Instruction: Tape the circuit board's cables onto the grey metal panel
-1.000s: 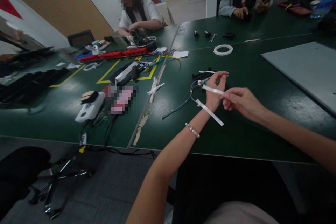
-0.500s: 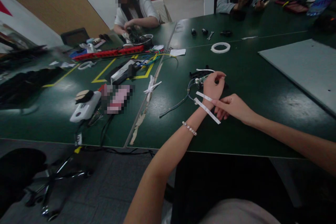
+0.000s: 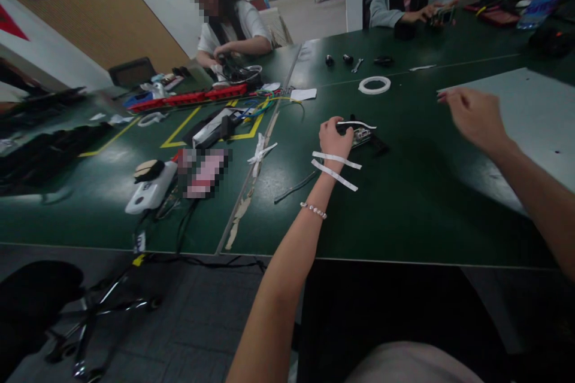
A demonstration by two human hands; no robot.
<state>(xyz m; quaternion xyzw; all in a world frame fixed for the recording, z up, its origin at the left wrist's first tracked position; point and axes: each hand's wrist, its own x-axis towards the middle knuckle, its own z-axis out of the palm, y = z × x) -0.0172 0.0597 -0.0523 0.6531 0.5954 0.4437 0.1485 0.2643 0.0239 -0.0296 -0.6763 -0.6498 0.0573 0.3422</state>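
Note:
My left hand (image 3: pixel 336 139) is closed round a black device with an exposed circuit board (image 3: pixel 360 136) on the green table; a white strip lies along its top. Two white tape strips (image 3: pixel 335 175) lie across my left wrist, their ends sticking out, above a beaded bracelet (image 3: pixel 313 210). A grey cable (image 3: pixel 294 187) comes out to the left from under the wrist. Off to the right, my right hand (image 3: pixel 476 116) is raised with curled fingers near the corner of a pale grey panel (image 3: pixel 530 114). Whatever its fingertips hold, if anything, is hidden.
Beyond the device lie a white tape roll (image 3: pixel 374 85), a small wrench (image 3: pixel 357 65) and black parts. To the left are crossed tape strips (image 3: pixel 259 152), a phone (image 3: pixel 206 173), a white power bank-like box (image 3: pixel 150 188) and a red power strip (image 3: pixel 188 99). Two people sit opposite.
My right hand has let go of the strip at my left wrist and moved right and up toward the panel. My left hand has shifted left and now grips the device.

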